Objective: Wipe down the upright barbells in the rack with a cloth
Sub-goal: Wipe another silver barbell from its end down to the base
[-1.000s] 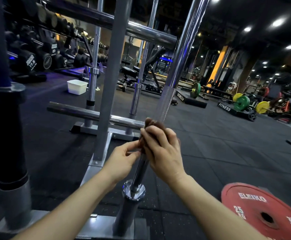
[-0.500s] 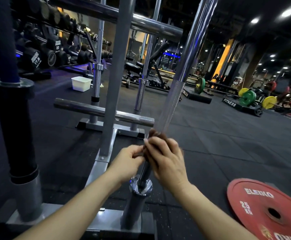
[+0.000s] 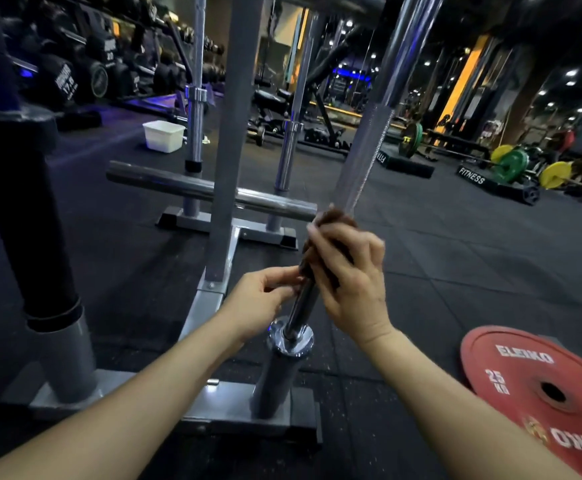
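While my right hand (image 3: 348, 282) gripped the brown cloth (image 3: 334, 220) round the near barbell (image 3: 362, 161), my left hand (image 3: 262, 299) pinched its lower shaft; upward strokes seemingly came next.

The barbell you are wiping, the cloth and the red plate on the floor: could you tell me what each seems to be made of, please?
Barbell: likely chromed steel; mirror highlights above, dull crosshatched grip below.
Cloth: soft brown fabric, bunched and matte under the right hand; weave too blurred to name.
Red plate: probably rubber-coated; even matte red, white lettering.
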`<state>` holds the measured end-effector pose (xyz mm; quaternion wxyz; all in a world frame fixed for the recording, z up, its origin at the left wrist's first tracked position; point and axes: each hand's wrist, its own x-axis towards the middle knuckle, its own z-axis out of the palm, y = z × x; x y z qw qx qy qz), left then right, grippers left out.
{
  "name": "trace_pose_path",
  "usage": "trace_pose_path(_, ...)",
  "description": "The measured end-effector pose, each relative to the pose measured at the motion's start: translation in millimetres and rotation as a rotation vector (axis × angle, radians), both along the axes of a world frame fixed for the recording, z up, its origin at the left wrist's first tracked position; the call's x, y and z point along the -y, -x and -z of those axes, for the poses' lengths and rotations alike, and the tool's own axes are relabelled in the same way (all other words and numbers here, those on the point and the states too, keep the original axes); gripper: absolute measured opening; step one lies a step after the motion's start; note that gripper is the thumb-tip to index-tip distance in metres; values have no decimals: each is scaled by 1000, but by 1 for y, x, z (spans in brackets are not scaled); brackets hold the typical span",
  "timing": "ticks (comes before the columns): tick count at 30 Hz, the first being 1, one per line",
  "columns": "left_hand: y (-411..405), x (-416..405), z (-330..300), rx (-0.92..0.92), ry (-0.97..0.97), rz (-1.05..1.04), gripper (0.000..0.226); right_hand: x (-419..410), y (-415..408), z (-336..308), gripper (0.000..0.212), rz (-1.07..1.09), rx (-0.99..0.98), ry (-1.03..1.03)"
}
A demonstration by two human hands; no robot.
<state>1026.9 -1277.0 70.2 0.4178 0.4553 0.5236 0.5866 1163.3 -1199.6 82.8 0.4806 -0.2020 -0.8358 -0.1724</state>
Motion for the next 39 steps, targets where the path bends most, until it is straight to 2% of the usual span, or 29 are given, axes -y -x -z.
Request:
trace_pose_path(2,-2,2,3,-29,-7,6,45,3,-6,26,43,-11,116,50)
trace_pose_path(5,-3,2,2,-49,-13,-15,45,6,-9,27,41,4,163,53)
trace_pose_path(7,-3,3,-2,-46,-2,-13,42,11,-5,1,40,-7,100,25)
trace_pose_path(9,-1,4,-2,-25,13,13,40,9,0,-27,37,-18,-42,-1)
trace_pose_path(11,1,5,0,0,32,28,38,10,4,-33,35,-17,-95,-22)
trace_pose_path(14,2,4,6,20,31,24,41,7,5,4,36,-28,-71,16)
trace_pose_path(17,1,10,11,33,52,65,45,8,-2,51,42,-16,81,100)
trace_pose_path(19,1,12,17,16,80,92,47,10,-6,57,42,-8,155,105)
trace_pose_path(21,0,11,17,22,96,85,42,13,-3,39,39,-7,106,100)
trace_pose_path(25,1,9,14,-1,112,53,33,10,7,-8,34,-44,-129,73)
trace_pose_path(29,2,10,17,-10,117,41,32,7,8,6,33,-81,-169,71)
trace_pose_path(34,-5,15,16,27,124,52,37,7,-8,44,39,-95,91,174)
trace_pose_path(36,-7,17,12,40,125,59,38,12,-14,46,38,-88,121,153)
trace_pose_path(37,-7,17,10,34,132,53,37,13,-14,39,36,-82,87,121)
trace_pose_path(39,-6,16,9,16,154,41,34,18,-9,10,34,-77,-102,136)
